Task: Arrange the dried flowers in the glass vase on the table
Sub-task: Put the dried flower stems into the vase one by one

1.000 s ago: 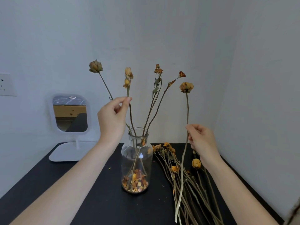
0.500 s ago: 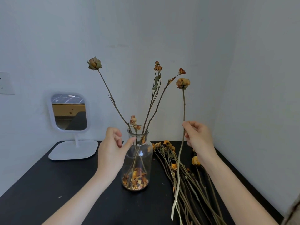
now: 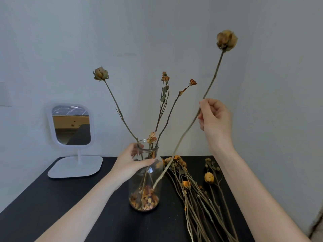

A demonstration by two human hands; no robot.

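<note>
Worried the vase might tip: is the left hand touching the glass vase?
Touching. The head view shows the left hand curled round the neck of the glass vase, thumb across its front.

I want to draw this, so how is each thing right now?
glass vase, upright on the table, gripped at its neck.
left hand, grips the vase's neck.
right hand, pinches the long flower's stem.
long flower, in the air, tilted, not through the vase's mouth.
flowers in the vase, standing, leaning apart.
loose flowers, lying on the table right of the vase.
mirror, standing upright.
</note>
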